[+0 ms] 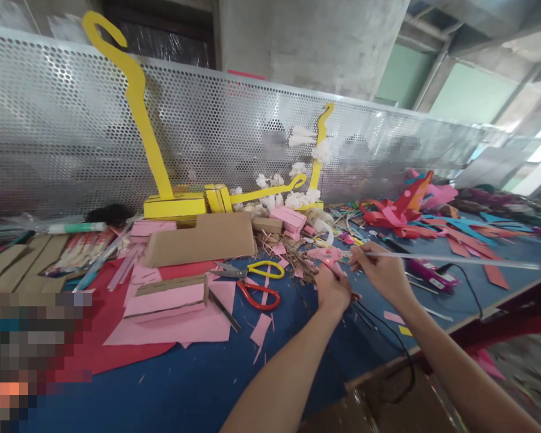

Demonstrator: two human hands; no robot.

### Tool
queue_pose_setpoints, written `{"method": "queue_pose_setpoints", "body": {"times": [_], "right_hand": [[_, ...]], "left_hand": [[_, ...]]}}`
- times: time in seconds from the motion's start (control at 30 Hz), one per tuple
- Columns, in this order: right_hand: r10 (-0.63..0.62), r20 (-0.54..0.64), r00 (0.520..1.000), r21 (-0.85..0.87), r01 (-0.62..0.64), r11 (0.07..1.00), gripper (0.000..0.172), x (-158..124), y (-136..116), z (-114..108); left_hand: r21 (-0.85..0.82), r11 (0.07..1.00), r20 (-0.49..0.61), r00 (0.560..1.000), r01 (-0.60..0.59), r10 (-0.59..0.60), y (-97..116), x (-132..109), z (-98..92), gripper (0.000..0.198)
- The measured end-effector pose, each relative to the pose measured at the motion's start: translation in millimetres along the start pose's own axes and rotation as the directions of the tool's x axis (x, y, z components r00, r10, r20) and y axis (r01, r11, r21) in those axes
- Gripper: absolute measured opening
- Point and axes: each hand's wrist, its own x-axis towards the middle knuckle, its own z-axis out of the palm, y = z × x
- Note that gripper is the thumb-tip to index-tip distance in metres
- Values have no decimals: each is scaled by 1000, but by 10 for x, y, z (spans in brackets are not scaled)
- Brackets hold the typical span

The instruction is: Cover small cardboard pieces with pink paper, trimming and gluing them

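A long, clear, glassy-looking rod lies almost level above the blue surface, right of centre in the view. It is held at its near end by the right hand, whose fingers are pinched together on it, and its far end points toward three o'clock.

Just beside that hand, at its nine o'clock, the left hand is closed around a pink glue gun. The back of the hand hides most of the tool, so where the rod ends against it is hard to make out. A black cable loops from under the hands toward five o'clock and over the surface's edge.

At nine o'clock from the left hand lie yellow-handled scissors and red-handled scissors, near each other on scraps of pink paper. Farther out the same way sits a flat box faced in pink paper. A plain brown cardboard box is at ten o'clock.

At three o'clock from the right hand lies a purple glue gun. Behind, at eleven o'clock, a tall yellow card hook stands on a yellow block, with white fluffy tufts at twelve. A perforated metal screen backs the surface, and blurred patches on it conceal what is beyond. A pixelated block covers the lower left corner.
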Motion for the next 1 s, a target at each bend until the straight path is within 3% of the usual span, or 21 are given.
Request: {"method": "queue_pose_setpoints", "body": {"times": [0.63,0.83,1.0], "right_hand": [[19,-3,1000,-1,-19,1000,44,-25,-14,-49],[37,-2,999,49,-37,998,43,-32,94,-2],[51,79,996,73,-57,996,48,-68,203,59]], "left_hand": [[34,999,23,999,-33,32,37,-14,-40,38],[16,999,21,999,-35,35,-5,0,-27,38],[36,997,0,998,-62,62,16,-26,-18,32]]}}
